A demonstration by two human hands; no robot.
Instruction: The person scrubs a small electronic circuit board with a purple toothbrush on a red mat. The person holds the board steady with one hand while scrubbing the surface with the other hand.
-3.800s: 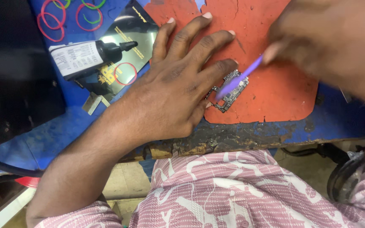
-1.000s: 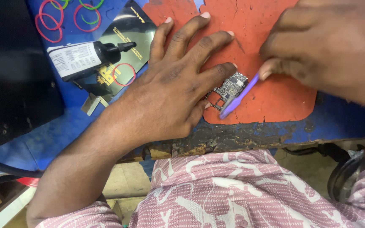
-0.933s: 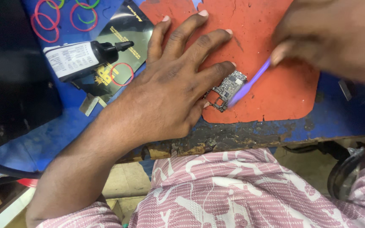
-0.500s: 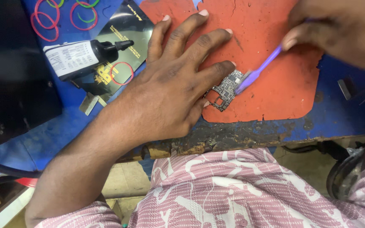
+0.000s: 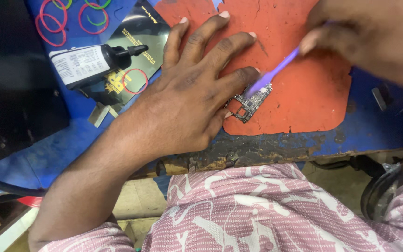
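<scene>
Bottle (image 5: pixel 89 63) of dark fluid is lying off to the left on the blue bench (image 5: pixel 57 144). Your left hand (image 5: pixel 187 98) is pressing flat, fingers spread, pinning the circuit board (image 5: pixel 249 101) on the red mat (image 5: pixel 304 102) so it is not sliding, while your right hand (image 5: pixel 369 37) is pinching the purple brush (image 5: pixel 276 71) against it.

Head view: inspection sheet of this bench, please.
Surface: blue bench, front edge charred; cracked red mat on it.
Job's things: small circuit board on the mat; purple brush, its tip on the board.
Clutter: black bottle lying on a dark packet; rubber bands; metal scraps.
Hands: left hand flat, fingers pinning the board; right hand gripping the brush, blurred.
Cables: black cable at lower left.
Surroundings: black box at left; patterned pink shirt below.
</scene>
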